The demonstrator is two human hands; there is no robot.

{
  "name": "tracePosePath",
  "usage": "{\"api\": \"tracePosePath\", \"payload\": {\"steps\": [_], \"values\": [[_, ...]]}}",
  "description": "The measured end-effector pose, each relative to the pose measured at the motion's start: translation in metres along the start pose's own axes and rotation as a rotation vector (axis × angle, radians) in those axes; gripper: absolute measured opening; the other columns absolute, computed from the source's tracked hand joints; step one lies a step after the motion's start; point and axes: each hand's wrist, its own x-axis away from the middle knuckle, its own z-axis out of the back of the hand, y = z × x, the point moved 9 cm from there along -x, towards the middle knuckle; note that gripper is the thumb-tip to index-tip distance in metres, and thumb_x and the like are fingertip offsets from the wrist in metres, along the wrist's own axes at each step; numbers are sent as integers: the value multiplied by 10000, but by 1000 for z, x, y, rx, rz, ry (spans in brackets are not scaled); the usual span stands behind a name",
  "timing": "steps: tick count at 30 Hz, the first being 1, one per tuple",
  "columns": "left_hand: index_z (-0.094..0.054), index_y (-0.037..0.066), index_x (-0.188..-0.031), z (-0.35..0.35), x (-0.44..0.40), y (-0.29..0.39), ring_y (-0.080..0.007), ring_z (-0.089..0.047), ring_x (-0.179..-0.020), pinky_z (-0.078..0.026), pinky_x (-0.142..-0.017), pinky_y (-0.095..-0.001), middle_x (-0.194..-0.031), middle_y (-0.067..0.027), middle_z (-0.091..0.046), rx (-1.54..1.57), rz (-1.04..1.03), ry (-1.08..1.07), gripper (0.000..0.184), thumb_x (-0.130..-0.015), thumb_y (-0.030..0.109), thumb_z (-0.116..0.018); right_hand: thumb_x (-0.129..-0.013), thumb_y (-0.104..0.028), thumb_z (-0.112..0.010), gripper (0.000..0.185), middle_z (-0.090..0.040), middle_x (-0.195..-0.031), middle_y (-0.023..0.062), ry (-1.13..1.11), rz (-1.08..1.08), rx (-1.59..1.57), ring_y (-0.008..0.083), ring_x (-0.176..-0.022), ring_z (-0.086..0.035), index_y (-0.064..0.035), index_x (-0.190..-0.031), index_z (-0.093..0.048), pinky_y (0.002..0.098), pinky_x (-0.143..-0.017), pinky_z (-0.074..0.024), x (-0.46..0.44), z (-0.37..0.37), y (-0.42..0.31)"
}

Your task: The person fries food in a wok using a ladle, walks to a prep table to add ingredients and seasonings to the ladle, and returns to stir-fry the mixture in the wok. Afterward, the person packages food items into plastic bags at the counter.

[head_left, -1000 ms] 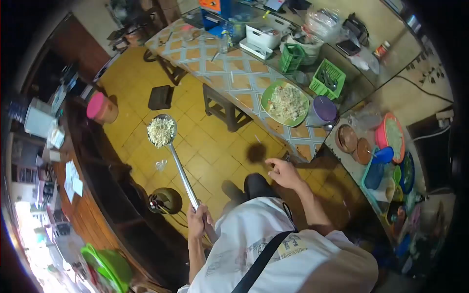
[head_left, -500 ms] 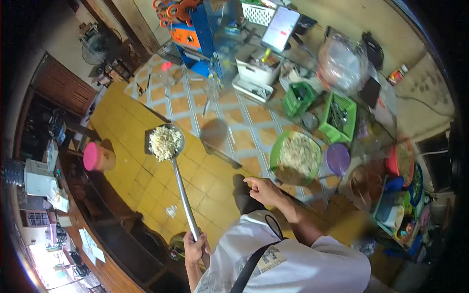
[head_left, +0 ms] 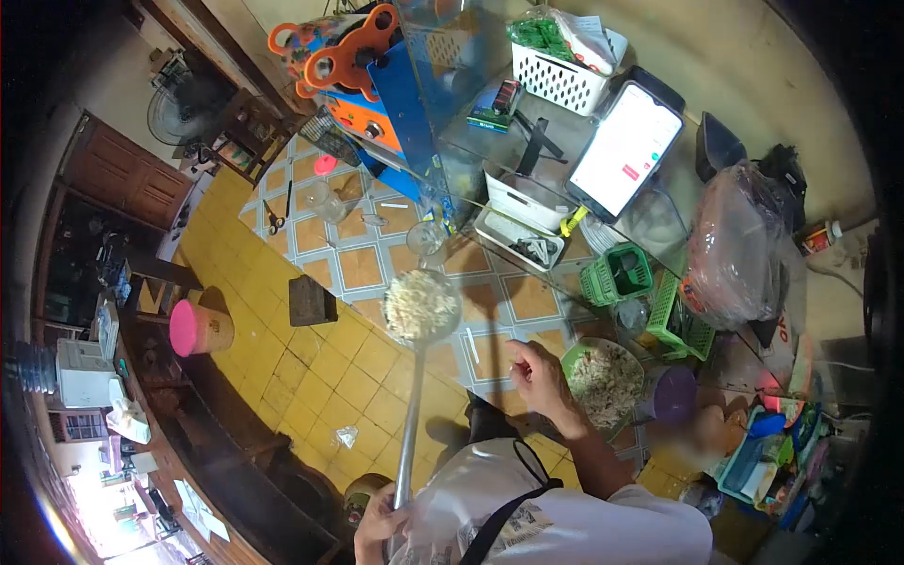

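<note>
My left hand (head_left: 379,516) is wrapped round the lower end of a long metal handle, at my waist. The handle belongs to a big ladle (head_left: 407,424), raised in front of me with its bowl over the table's near edge. A heap of pale, crumbly food (head_left: 414,303) fills that bowl. My right hand (head_left: 540,379) hovers bare, fingers loosely bent and apart, with nothing in it. Just right of it is a green bowl (head_left: 573,358) with similar pale food (head_left: 605,381); the hand and forearm overlap its left side from this view.
The tiled-pattern table (head_left: 358,268) carries a glass jar (head_left: 325,202), a white box (head_left: 513,221), green baskets (head_left: 617,275), a phone (head_left: 624,151) and a purple container (head_left: 673,394). An orange-and-blue machine (head_left: 377,122) stands behind. A pink-lidded bucket (head_left: 202,330) sits on the yellow floor.
The ladle and its food have swung right, from over the floor to the table's edge. My right hand has moved right, nearer the green bowl, its fingers more bent. The view has shifted.
</note>
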Motion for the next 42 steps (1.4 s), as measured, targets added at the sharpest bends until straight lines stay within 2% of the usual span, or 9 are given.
{"api": "tracePosePath", "payload": {"steps": [9,12,16,19,23,26,29,37,42], "values": [[-532,-45,-1162,3,-6,-12,-74,-566,-718,-456,-593,-226,-886,-30,-611,-127,140,-160,415,-759,-82,-622,-816,-49,-568,301,-582,-859,145,14,-12,-9,277,-732,-593,-36,-1115,-549,361,-632,-477,-16,5,-10],[-597,21,-951,-9,-16,11,-66,-487,-697,-385,-632,-226,-750,33,-544,-88,60,-143,212,-775,26,-715,-829,-54,-562,278,-580,-891,154,69,-15,10,281,-753,-593,-32,-1105,-550,371,-639,-478,-12,16,-9],[-523,-8,-1225,4,-20,-8,-92,-533,-920,-435,-789,-249,-986,-16,-603,-251,202,-243,468,-770,-58,-615,-836,-59,-567,259,-577,-904,152,181,52,144,296,-806,-590,-30,-1093,-549,384,-684,-480,-4,29,-13],[-513,-5,-1240,-6,-21,14,-83,-564,-751,-460,-670,-242,-854,-7,-608,-260,190,-270,465,-787,-46,-607,-839,-69,-575,220,-561,-944,151,239,54,233,308,-838,-584,-28,-1054,-566,372,-714,-476,7,38,-14],[-578,32,-1108,-7,-21,21,-46,-419,-544,-339,-488,-210,-670,56,-459,-345,185,-245,371,-767,57,-723,-835,-102,-596,224,-548,-993,159,352,44,314,329,-881,-571,-24,-1045,-581,391,-746,-468,31,54,-10],[-584,22,-1022,-11,-17,13,-50,-426,-521,-339,-469,-213,-646,53,-448,-323,206,-255,264,-783,35,-695,-825,-121,-618,261,-546,-1044,162,435,0,428,339,-892,-565,-21,-1062,-580,414,-769,-465,60,72,-9],[-523,-12,-1215,-24,-19,6,-74,-502,-494,-399,-443,-232,-709,1,-585,-436,-11,-396,434,-788,-40,-598,-818,-138,-634,293,-537,-1097,153,489,46,522,342,-943,-550,-22,-1079,-571,410,-792,-463,86,90,-17],[-551,-15,-1119,-62,-6,-35,-95,-493,-444,-407,-414,-239,-644,-6,-551,-439,62,-471,307,-815,-34,-585,-793,-132,-653,319,-554,-1139,119,489,93,582,332,-1024,-526,-32,-1089,-588,412,-865,-443,138,111,-10],[-528,-4,-889,-98,4,-59,-102,-488,-402,-404,-367,-254,-568,1,-458,-388,29,-489,128,-798,-38,-611,-765,-97,-649,341,-557,-1140,102,420,154,661,309,-1026,-509,-56,-1097,-585,396,-868,-428,157,108,1]]}}
